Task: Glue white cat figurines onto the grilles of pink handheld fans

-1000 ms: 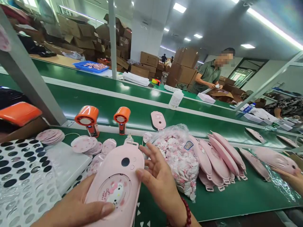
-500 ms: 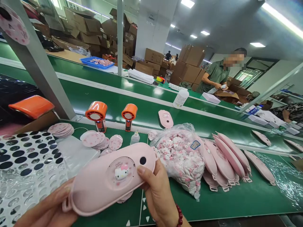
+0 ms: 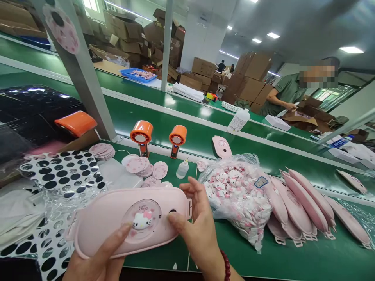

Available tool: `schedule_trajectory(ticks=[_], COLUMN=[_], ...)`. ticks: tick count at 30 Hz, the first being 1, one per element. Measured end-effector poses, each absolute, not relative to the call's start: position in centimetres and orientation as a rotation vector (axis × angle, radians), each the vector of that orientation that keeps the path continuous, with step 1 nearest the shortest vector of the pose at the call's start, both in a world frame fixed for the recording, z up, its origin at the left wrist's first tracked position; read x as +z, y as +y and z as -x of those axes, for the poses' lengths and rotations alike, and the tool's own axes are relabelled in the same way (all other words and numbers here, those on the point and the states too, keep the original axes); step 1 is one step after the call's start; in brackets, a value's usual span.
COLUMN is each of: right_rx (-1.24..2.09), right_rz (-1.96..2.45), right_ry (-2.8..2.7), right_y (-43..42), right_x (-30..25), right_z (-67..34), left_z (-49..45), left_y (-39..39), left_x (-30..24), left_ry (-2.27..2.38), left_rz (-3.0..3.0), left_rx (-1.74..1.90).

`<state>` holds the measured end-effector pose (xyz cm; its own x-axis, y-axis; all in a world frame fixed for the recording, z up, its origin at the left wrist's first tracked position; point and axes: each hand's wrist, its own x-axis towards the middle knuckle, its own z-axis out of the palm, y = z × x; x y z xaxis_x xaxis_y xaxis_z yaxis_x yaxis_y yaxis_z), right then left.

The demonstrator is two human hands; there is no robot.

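I hold a long pink plastic shell flat and crosswise in front of me, with a round disc and a small cat figure on its face. My left hand grips it from below, thumb resting near the cat figure. My right hand holds its right end, thumb on the face and fingers curled behind the edge. A clear bag of small cat figures lies just right of my right hand.
Round pink discs and a small glue bottle lie behind the shell. Two orange fans stand at the conveyor edge. Stacked pink shells lie to the right, a dotted sheet to the left. A person works across the belts.
I have turned the pink shell from pointing away from me to lying crosswise. My left thumb has moved onto its face. The view has shifted left.
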<state>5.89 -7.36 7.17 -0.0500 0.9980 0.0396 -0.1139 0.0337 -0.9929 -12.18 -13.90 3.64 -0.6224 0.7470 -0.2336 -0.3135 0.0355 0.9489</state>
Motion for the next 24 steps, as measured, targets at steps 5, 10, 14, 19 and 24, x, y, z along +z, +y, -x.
schedule_trajectory(ticks=[5,10,14,19,24], right_rx=[0.961,1.036,1.063,0.983,1.010], right_rz=[0.982,1.054,1.161,1.180,1.144], right_ry=[-1.786,-1.791,-1.734,-1.744,-1.748], right_y=[-6.9,-6.8,-6.9,-6.9,-6.9], right_x=[9.6,10.4,10.4,9.7,9.4], right_z=[-5.8,-4.7,-4.1,-3.9,-4.7], left_z=[10.5,10.1,10.5,10.9,10.9], left_y=[-12.4,-12.3,-12.4,-12.1,-11.8], left_x=[6.7,7.8,7.6,7.3,7.2], left_ry=[1.335,1.449,1.460,1.387,1.411], left_rz=[-0.255,-0.268,-0.300,-0.269,-0.169], left_rx=[1.671,1.723,1.720,1.676,1.615])
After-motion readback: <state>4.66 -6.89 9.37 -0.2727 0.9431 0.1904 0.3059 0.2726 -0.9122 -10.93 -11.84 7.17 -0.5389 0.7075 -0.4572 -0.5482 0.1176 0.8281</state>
